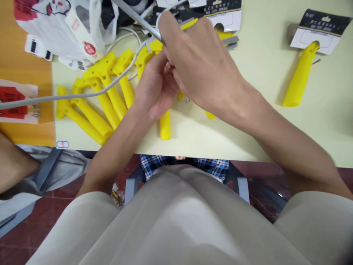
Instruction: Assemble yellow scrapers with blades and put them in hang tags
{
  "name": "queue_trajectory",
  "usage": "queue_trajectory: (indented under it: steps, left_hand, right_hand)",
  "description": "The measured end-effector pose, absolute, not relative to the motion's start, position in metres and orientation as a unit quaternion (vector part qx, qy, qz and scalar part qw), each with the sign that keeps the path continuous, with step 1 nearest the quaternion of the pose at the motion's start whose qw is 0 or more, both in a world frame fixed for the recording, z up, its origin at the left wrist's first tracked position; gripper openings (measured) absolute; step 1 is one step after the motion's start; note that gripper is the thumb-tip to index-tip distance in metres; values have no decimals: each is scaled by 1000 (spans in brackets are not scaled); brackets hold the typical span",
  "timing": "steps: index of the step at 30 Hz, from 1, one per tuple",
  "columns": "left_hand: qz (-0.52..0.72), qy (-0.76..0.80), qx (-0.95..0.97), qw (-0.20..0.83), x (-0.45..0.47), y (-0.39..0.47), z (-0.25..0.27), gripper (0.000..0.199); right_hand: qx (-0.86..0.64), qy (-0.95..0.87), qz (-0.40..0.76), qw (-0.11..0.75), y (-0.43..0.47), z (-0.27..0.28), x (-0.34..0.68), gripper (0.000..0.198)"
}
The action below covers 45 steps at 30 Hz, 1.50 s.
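Observation:
My right hand (201,62) is closed, bent over my left hand near the table's far side. Its fingertips meet the fingers of my left hand (158,86), which are curled; what either hand grips is hidden. A thin grey metal rod (138,18) slopes down from the top edge to my right fingers; I cannot tell whether it is held. Yellow plastic handles (109,90) with T-shaped heads lie side by side left of my hands. Another yellow handle (165,127) shows below my left hand. A tiny screw (188,100) lies close by.
A yellow handle (300,77) with a black-and-white card (321,31) lies at the right. More cards (223,13) are behind my hands. A white plastic bag (91,22) stands back left. A grey cable (91,95) crosses the left side. Another person's arm (15,163) is at left.

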<state>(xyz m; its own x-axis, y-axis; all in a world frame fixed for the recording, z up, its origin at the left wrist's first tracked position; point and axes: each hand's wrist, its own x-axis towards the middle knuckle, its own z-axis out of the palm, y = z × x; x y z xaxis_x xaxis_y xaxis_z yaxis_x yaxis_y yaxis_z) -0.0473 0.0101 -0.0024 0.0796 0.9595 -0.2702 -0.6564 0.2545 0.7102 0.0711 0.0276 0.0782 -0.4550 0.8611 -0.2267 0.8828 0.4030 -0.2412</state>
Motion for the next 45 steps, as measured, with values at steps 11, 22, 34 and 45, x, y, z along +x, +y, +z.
queue_trajectory:
  steps: [11, 22, 34, 45]
  left_hand:
    - [561, 392, 292, 668, -45, 8, -12, 28]
    - [499, 410, 244, 723, -22, -2, 4, 15]
    - [479, 389, 312, 722, -24, -5, -5, 8]
    - [456, 442, 292, 715, -23, -4, 3, 14]
  right_hand:
    - [473, 867, -155, -8, 38, 77, 93, 33]
    - [530, 835, -135, -62, 55, 105, 147, 31]
    - [429, 849, -292, -103, 73, 86, 145, 18]
    - [403, 869, -254, -136, 76, 75, 141, 19]
